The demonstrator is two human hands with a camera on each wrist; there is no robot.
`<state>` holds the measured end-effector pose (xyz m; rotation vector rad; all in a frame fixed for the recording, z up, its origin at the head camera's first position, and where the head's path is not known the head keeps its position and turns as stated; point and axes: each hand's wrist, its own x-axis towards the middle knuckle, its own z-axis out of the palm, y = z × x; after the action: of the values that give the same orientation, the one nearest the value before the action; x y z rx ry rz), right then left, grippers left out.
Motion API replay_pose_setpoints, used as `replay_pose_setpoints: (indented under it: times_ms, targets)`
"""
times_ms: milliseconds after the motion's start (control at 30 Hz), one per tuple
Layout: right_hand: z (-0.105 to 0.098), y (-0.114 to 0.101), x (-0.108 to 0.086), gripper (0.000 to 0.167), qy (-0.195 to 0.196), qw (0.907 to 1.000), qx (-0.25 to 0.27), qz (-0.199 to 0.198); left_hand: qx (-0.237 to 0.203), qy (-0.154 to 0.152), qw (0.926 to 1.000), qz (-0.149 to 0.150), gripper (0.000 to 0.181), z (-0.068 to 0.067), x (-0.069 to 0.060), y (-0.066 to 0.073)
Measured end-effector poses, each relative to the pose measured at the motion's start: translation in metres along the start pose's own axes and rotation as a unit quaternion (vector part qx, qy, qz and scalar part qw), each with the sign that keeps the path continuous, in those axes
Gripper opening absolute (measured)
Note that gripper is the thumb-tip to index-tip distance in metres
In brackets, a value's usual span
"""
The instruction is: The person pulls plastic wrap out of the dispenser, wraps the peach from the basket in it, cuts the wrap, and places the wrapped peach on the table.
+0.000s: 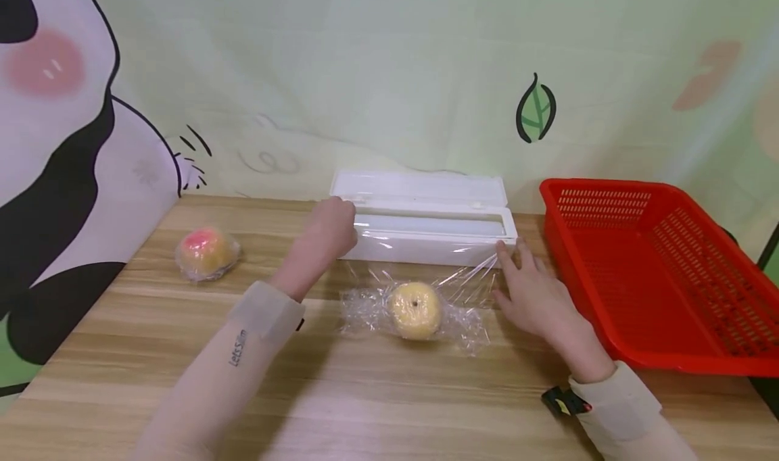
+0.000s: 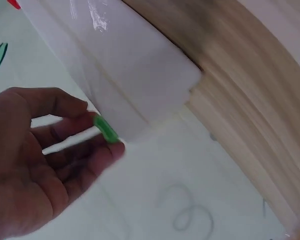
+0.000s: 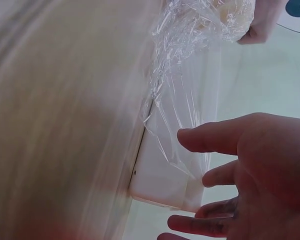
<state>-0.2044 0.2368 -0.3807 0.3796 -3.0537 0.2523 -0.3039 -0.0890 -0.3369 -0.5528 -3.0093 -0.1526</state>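
A white cling film dispenser (image 1: 426, 250) lies across the table with its lid raised and a roll inside. My left hand (image 1: 329, 230) is at the dispenser's left end; in the left wrist view its fingers pinch a small green slider (image 2: 106, 129) on the box edge. Clear film runs from the dispenser over a round yellow fruit (image 1: 416, 311) in front, bunching in crumpled wings on both sides. At the right end my right hand (image 1: 538, 297) has its fingers spread, with fingertips touching the film and the box's front corner.
A red plastic basket (image 1: 660, 275) stands at the right, close to the right hand. Toward the left of the wooden table (image 1: 365, 407) sits a film-wrapped, red and yellow fruit (image 1: 207, 253). A printed cloth backdrop (image 1: 389, 76) hangs behind the dispenser.
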Motion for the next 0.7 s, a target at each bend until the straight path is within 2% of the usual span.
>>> replay_pose_setpoints:
  times_ms: [100, 200, 333, 533, 600, 700]
  targets:
    - [0.000, -0.001, 0.001, 0.084, 0.001, 1.0000, 0.000, -0.002, -0.021, 0.010, 0.9996, -0.014, 0.013, 0.001, -0.008, -0.014]
    - [0.000, -0.002, 0.001, 0.084, 0.004, 1.0000, 0.002, -0.005, -0.048, 0.037, 0.9981, -0.012, 0.015, 0.001, -0.016, -0.021]
    - [0.000, 0.000, 0.002, 0.084, 0.010, 0.9999, 0.004, -0.008, -0.074, 0.077, 0.9942, -0.010, 0.017, 0.004, -0.021, -0.023]
    - [0.001, -0.001, 0.003, 0.084, 0.014, 0.9998, 0.010, -0.002, -0.090, 0.103, 0.9904, -0.022, 0.024, 0.005, -0.030, -0.015]
    - [0.001, -0.001, 0.003, 0.084, 0.018, 0.9998, 0.010, -0.002, -0.110, 0.128, 0.9856, -0.001, 0.025, 0.004, -0.032, -0.007]
    - [0.001, 0.000, 0.003, 0.082, 0.026, 0.9996, 0.010, -0.003, -0.157, 0.165, 0.9714, 0.068, 0.021, 0.002, -0.035, 0.005]
